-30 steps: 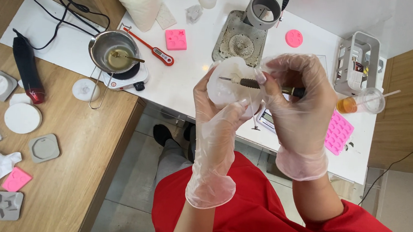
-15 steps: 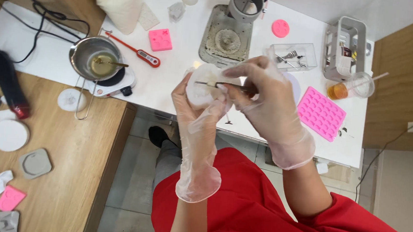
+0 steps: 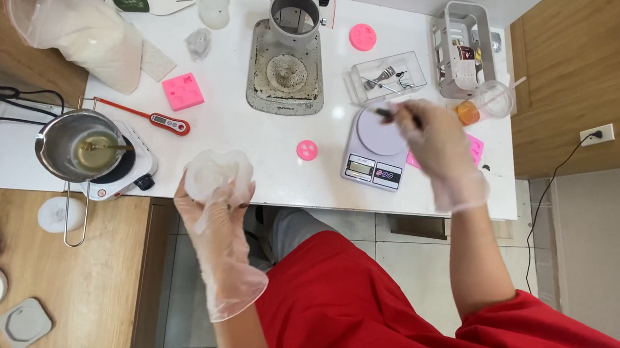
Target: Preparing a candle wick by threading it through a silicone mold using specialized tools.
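My gloved left hand holds a round, translucent white mould at the white table's front edge. My gloved right hand is stretched out over the small kitchen scale and grips a thin dark tool whose tip points left, just below a clear plastic box with metal bits in it. A pink mould tray lies mostly hidden under that hand. A small pink round piece lies on the table between my hands.
A steel pot with yellowish liquid sits on a small hotplate at left, a red probe thermometer beside it. A grey stand base, pink moulds, a bag of white granules and a cup of orange liquid stand further back.
My hands have parted: the right one took the tool away from the mould and reached right over the scale. The left one lowered the mould to the table edge. The view shifted.
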